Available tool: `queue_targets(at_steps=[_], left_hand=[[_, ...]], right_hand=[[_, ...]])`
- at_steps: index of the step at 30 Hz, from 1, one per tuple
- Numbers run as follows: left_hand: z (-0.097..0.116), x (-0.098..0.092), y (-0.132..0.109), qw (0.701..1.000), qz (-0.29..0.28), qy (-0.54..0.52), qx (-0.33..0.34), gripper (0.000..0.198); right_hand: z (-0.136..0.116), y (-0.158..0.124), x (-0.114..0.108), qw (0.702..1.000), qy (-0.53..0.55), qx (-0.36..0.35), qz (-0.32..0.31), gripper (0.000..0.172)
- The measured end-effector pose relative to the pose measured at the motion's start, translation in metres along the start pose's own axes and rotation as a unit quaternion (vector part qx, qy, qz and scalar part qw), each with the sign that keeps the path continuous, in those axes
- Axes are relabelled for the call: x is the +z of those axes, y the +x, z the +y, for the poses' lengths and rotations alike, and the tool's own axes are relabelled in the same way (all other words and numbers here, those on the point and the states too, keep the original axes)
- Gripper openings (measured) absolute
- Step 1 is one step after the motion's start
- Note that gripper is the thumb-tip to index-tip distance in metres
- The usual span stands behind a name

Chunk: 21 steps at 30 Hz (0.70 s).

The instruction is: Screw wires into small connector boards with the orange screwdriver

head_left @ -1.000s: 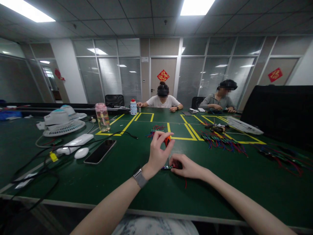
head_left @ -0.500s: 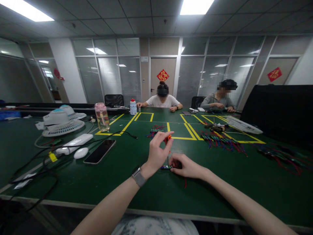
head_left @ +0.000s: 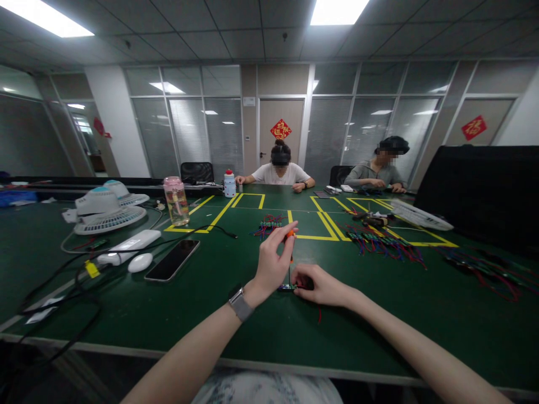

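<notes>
My left hand point(head_left: 273, 261), a watch on its wrist, pinches the orange handle of a small screwdriver point(head_left: 289, 238) that stands upright, tip down on a little circuit board point(head_left: 287, 288). My right hand point(head_left: 320, 285) lies on the green table point(head_left: 210, 303) with its fingers closed on that board, holding it flat. A red wire point(head_left: 320, 315) trails out from under the right hand toward me.
A black phone point(head_left: 173, 260), a white mouse point(head_left: 140, 262), a white box and black cables lie at left, with two fans point(head_left: 105, 210) and a pink bottle point(head_left: 176, 201) behind. Bundles of wired boards point(head_left: 381, 242) lie at right. Two people sit across the table.
My left thumb and fingers have shifted slightly on the screwdriver handle, as if turning it. The right hand and the board have stayed in place.
</notes>
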<state>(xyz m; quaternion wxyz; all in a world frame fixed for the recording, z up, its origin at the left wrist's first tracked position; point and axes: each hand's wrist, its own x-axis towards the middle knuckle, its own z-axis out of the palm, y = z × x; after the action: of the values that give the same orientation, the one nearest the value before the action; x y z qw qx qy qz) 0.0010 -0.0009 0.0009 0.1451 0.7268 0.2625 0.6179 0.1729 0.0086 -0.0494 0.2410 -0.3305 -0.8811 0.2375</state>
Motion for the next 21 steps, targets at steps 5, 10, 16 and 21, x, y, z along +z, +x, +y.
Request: queue_targets(at_steps=[5, 10, 16, 21], left_hand=[[0.0010, -0.0007, 0.0004, 0.998, 0.016, 0.054, 0.016, 0.030], [0.0024, -0.0020, 0.0001, 0.999, 0.012, 0.039, 0.026, 0.028], [0.0032, -0.0030, 0.0014, 1.000, 0.019, 0.017, 0.002, 0.031], [0.0036, -0.0013, 0.0026, 0.999, 0.022, 0.034, 0.005, 0.025]], right_hand=[[0.0026, 0.0004, 0.0007, 1.000, 0.002, 0.003, -0.001, 0.012], [0.0031, 0.0010, 0.0003, 1.000, 0.006, 0.004, -0.002, 0.013], [0.0016, 0.0008, -0.0007, 1.000, 0.008, 0.006, -0.002, 0.013], [0.0023, 0.0003, 0.0000, 1.000, 0.004, 0.005, -0.001, 0.013]])
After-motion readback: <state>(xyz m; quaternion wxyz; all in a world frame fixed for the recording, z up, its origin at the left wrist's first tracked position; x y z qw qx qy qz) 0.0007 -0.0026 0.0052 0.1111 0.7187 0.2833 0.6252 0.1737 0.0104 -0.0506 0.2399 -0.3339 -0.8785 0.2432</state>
